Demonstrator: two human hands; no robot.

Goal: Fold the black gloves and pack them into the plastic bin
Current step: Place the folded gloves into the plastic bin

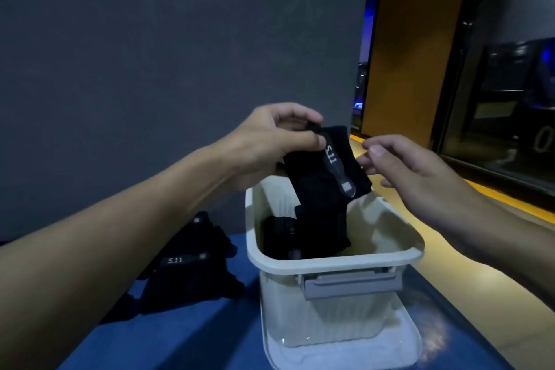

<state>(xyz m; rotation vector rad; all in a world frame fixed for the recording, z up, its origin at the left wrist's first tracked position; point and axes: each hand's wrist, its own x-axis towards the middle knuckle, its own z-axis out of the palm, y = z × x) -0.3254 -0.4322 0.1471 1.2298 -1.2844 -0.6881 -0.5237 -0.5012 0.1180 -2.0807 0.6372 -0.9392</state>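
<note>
Your left hand (270,141) pinches the glove (326,177) at its cuff over the bin (336,263); right hand (420,171) hangs relaxed, holding nothing. Glove is soft, light (limp fabric), so support the lower end w/ your right hand.

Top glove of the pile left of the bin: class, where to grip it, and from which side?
Take the top glove by its strap marked 5.11, from above: the strap lies face up, uppermost on the pile, and the bin stands on its right. The left hand, nearer, pinches another glove.
</note>
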